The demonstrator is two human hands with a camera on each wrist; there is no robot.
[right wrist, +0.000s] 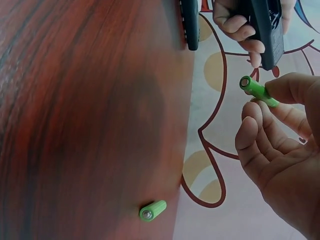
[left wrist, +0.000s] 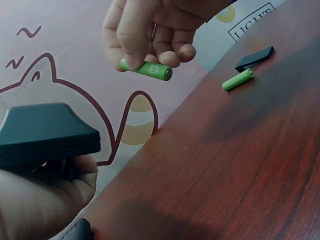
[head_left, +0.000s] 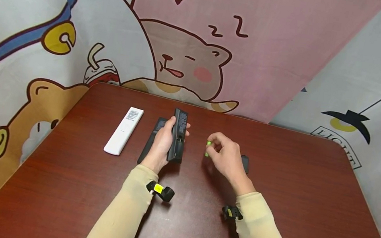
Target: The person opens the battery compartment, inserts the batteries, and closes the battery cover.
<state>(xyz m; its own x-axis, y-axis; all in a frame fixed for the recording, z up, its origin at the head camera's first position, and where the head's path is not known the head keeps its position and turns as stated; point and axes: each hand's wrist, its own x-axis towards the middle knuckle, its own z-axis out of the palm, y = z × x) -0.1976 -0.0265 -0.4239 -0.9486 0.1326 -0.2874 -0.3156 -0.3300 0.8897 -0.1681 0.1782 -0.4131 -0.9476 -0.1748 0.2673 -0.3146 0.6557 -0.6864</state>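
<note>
My left hand point(head_left: 160, 143) grips a black remote control point(head_left: 181, 126) raised over the table, its back turned up and its battery compartment point(head_left: 179, 146) uncovered. Between thumb and fingers, my right hand point(head_left: 226, 156) pinches a green battery point(right wrist: 258, 92) in the air, to the right of the remote and apart from it. The left wrist view shows a second green battery point(left wrist: 238, 80) lying on the table beside a small black cover point(left wrist: 255, 58). In the head view the right hand partly hides that cover and fully hides the second battery.
Another black remote point(head_left: 147, 145) lies on the brown table point(head_left: 68, 183), partly behind my left hand. Farther left lies a white remote point(head_left: 123, 132), face down. A printed cartoon cloth point(head_left: 266, 44) hangs close behind the table's far edge.
</note>
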